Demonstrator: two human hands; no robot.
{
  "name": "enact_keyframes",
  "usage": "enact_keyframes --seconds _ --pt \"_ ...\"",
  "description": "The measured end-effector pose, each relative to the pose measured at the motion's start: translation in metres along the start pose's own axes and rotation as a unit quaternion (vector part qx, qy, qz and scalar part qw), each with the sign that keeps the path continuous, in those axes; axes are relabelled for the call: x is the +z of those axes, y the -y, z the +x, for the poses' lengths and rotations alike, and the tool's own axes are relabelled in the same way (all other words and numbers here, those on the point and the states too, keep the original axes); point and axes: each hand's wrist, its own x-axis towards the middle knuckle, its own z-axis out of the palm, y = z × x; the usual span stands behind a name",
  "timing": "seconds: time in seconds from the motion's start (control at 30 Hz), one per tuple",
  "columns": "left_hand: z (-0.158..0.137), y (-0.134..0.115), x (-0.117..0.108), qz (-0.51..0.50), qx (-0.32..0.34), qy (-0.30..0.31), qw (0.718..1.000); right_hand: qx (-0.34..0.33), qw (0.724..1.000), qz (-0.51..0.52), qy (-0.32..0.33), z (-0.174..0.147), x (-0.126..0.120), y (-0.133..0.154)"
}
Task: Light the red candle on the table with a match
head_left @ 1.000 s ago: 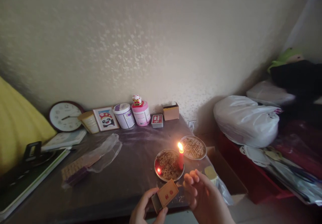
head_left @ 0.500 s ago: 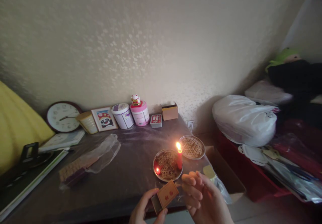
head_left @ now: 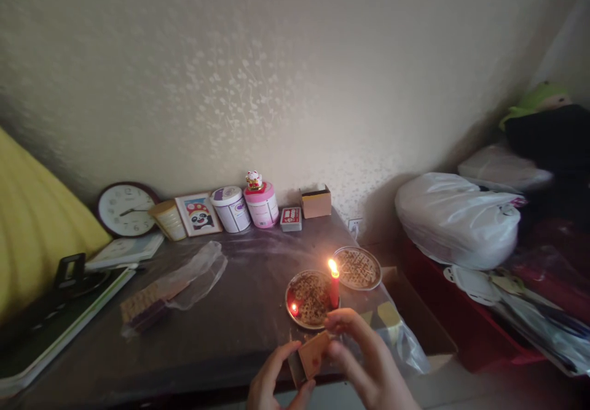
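Head view: at the tabletop's (head_left: 221, 330) near edge, the left hand (head_left: 270, 382) pinches a small matchbox (head_left: 312, 354) from below, its long axis tilted up to the right. The right hand (head_left: 364, 361) closes its fingertips on the box's upper end. Just beyond, a lit red candle (head_left: 334, 287) stands on a round plate (head_left: 310, 299).

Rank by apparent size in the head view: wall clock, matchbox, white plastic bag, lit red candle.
1. white plastic bag
2. wall clock
3. matchbox, pinched by the left hand and right hand; it sits nearest the camera, so it looks enlarged
4. lit red candle
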Motion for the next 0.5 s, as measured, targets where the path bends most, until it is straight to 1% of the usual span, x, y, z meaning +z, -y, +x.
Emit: enact_keyframes --seconds 0.03,0.07,0.1,0.13,0.2,0.27,0.33,0.4,0.5 --pt "0.0 -0.001 0.0 -0.012 -0.006 0.008 1.0 -0.025 0.995 -0.086 0.039 0.0 -0.001 -0.001" --pt "0.001 -0.002 0.0 -0.027 -0.014 0.016 0.999 -0.039 0.985 -0.145 0.082 0.0 -0.002 -0.003" --pt "0.001 -0.004 0.0 -0.046 -0.025 0.025 0.998 -0.045 0.975 -0.18 0.118 0.0 -0.003 -0.004" --pt "0.002 -0.007 0.0 -0.072 -0.042 0.036 0.996 -0.044 0.969 -0.199 0.141 0.001 -0.003 -0.007" --pt "0.005 -0.015 0.001 -0.143 -0.089 0.062 0.984 -0.031 0.963 -0.218 0.156 0.001 -0.003 -0.011" --pt "0.008 -0.023 0.002 -0.218 -0.143 0.085 0.962 -0.013 0.962 -0.23 0.148 0.001 -0.002 -0.014" --pt "0.011 -0.03 0.003 -0.262 -0.175 0.092 0.944 0.015 0.961 -0.239 0.141 0.0 0.0 -0.013" --pt "0.012 -0.033 0.005 -0.273 -0.186 0.087 0.94 0.028 0.958 -0.244 0.148 0.0 0.001 -0.008" --pt "0.011 -0.034 0.007 -0.246 -0.177 0.081 0.95 -0.01 0.955 -0.234 0.182 0.001 0.002 0.003"
